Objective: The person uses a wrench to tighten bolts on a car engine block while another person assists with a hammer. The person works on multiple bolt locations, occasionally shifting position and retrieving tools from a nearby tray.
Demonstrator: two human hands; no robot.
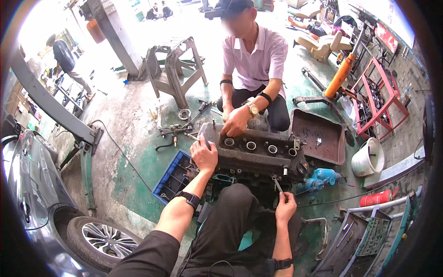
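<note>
A dark engine with a valve cover (pixel 258 161) stands in front of my knees, a row of round ringed holes along its top. My left hand (pixel 204 154) rests on the cover's left end, fingers stretched over its edge and somewhat apart. Low at the engine's near right side, my right hand (pixel 285 207) pinches the lower end of a silver wrench (pixel 278 184). The wrench's upper end meets the engine's side just below the cover; what it sits on is too small to tell. Across the engine, a crouching co-worker's hands (pixel 236 122) reach down to the cover's far left part.
A blue divided tray (pixel 170 173) lies left of the engine, a rusty drip pan (pixel 339 147) behind it at right. Blue bottles (pixel 325 176), a white bucket (pixel 368 157) and a red cylinder (pixel 374 198) stand rightward. A grey stool (pixel 177 85) is beyond; a car (pixel 41 184) is left.
</note>
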